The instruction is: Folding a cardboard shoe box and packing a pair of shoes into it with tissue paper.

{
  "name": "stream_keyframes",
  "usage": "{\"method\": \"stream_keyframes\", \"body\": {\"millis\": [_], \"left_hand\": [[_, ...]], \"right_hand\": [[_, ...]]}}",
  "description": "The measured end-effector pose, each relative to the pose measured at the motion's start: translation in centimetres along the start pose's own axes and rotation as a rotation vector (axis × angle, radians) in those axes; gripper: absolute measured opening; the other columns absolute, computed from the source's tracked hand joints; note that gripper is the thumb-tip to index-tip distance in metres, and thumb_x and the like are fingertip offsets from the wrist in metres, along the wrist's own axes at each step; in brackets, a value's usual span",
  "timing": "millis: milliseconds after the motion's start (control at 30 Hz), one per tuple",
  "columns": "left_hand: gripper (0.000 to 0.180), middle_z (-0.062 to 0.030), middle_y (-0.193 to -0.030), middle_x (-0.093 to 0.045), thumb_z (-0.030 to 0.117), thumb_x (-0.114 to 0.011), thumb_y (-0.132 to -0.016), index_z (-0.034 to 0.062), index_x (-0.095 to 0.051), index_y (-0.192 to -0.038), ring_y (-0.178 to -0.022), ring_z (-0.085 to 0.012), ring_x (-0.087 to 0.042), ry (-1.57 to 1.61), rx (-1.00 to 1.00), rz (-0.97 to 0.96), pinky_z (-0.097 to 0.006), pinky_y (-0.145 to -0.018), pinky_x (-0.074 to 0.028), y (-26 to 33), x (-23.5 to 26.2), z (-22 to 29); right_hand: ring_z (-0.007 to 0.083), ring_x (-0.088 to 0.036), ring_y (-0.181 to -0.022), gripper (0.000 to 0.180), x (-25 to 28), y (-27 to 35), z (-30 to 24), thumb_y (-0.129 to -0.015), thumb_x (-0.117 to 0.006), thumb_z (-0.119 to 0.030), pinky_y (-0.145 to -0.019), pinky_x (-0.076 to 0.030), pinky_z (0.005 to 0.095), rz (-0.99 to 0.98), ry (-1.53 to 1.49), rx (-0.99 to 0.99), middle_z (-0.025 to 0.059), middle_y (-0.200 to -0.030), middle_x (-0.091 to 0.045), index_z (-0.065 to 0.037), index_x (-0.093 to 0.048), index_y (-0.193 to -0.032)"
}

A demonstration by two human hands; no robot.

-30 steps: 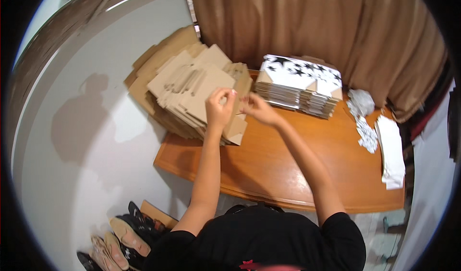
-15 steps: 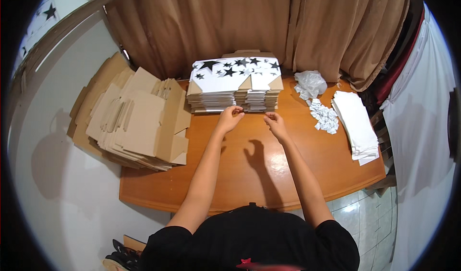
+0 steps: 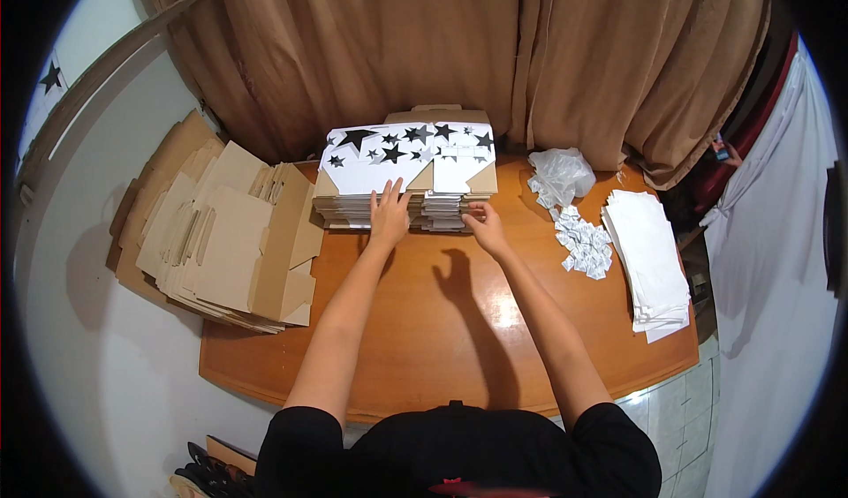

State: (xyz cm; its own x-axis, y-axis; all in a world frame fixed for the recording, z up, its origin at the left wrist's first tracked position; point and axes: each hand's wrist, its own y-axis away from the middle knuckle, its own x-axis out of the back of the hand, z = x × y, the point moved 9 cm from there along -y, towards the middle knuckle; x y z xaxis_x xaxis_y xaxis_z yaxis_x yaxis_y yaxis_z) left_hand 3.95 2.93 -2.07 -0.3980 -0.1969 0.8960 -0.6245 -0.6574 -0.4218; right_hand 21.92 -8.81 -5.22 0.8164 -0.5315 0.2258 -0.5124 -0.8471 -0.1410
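Note:
A stack of flat folded cardboard boxes point(image 3: 353, 207) stands at the back middle of the table, with white panels printed with black stars point(image 3: 371, 158) on top. My left hand point(image 3: 390, 220) is at the stack's front, its fingers spread and their tips over the front edge of the top white panel. Close to the stack's right front edge is my right hand point(image 3: 486, 231), fingers bent, with a gap between thumb and forefinger and nothing seen between them. Whether its fingertips touch the cardboard, I cannot tell.
Plain brown flattened boxes point(image 3: 230, 242) lean in a pile at the left. To the right lie a clear plastic bag point(image 3: 564, 176), a heap of small white packets point(image 3: 583, 244) and a stack of white paper sheets point(image 3: 649, 255). A brown curtain point(image 3: 397, 48) hangs behind the table point(image 3: 424, 339).
My left hand has moved up onto the front of the stack and its fingers have spread. My right hand has come closer to the stack's right side. The whole view has shifted slightly.

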Motion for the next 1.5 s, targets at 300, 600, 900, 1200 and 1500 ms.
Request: {"method": "stream_keyframes", "body": {"millis": [300,600,900,1200,1500], "left_hand": [[0.025,-0.0088,-0.115,-0.06,0.002,-0.055,-0.075,0.0057,-0.064,-0.098,-0.103,-0.0295,-0.058,-0.049,-0.321,0.297,-0.041,-0.086,-0.048,-2.2,3.5,0.7],[0.012,-0.0022,-0.086,-0.061,0.005,-0.059,-0.07,0.0063,-0.061,-0.081,-0.08,-0.0199,-0.057,0.045,-0.461,0.54,-0.03,-0.069,-0.046,-4.8,11.8,3.3],[0.012,-0.0018,-0.087,-0.06,0.005,-0.058,-0.069,0.0074,-0.061,-0.08,-0.077,-0.0197,-0.055,0.019,-0.543,0.725,-0.03,-0.067,-0.047,-3.4,20.8,11.3],[0.011,-0.0018,-0.079,-0.059,-0.002,-0.057,-0.067,0.007,-0.058,-0.073,-0.069,-0.0193,-0.052,0.107,-0.582,0.746,-0.029,-0.059,-0.046,-0.7,26.3,17.4],[0.013,-0.0064,-0.075,-0.054,-0.009,-0.056,-0.067,0.004,-0.055,-0.072,-0.069,-0.0247,-0.052,0.342,-0.511,0.598,-0.034,-0.061,-0.043,4.3,30.7,20.1]], "right_hand": [[0.0181,-0.058,-0.084,0.033,0.2,-0.5,1.1,-0.078,-0.066,-0.014,-0.072,-0.049,0.0295,-0.002,-0.077,0.027,0.0114,-0.095,-0.059,-0.001,-0.054,-0.106],[0.0263,-0.048,-0.103,0.047,3.2,0.5,0.4,-0.075,-0.068,-0.018,-0.086,-0.042,0.0354,0.185,0.056,0.092,0.0167,-0.109,-0.048,-0.002,-0.047,-0.115],[0.0307,-0.038,-0.109,0.088,6.2,5.7,-2.5,-0.069,-0.076,-0.03,-0.092,-0.036,0.0396,0.434,0.045,0.109,0.0218,-0.122,-0.03,0.004,-0.023,-0.13],[0.0328,-0.042,-0.117,0.087,-1.0,11.1,-1.0,-0.074,-0.073,-0.033,-0.094,-0.038,0.0412,0.016,-0.4,-0.14,0.024,-0.129,-0.033,0.005,-0.021,-0.132],[0.0222,-0.051,-0.106,0.05,-0.4,16.2,-1.6,-0.085,-0.061,-0.023,-0.086,-0.042,0.0319,0.376,-0.337,-0.092,0.0148,-0.12,-0.052,0.007,-0.044,-0.121]]}}
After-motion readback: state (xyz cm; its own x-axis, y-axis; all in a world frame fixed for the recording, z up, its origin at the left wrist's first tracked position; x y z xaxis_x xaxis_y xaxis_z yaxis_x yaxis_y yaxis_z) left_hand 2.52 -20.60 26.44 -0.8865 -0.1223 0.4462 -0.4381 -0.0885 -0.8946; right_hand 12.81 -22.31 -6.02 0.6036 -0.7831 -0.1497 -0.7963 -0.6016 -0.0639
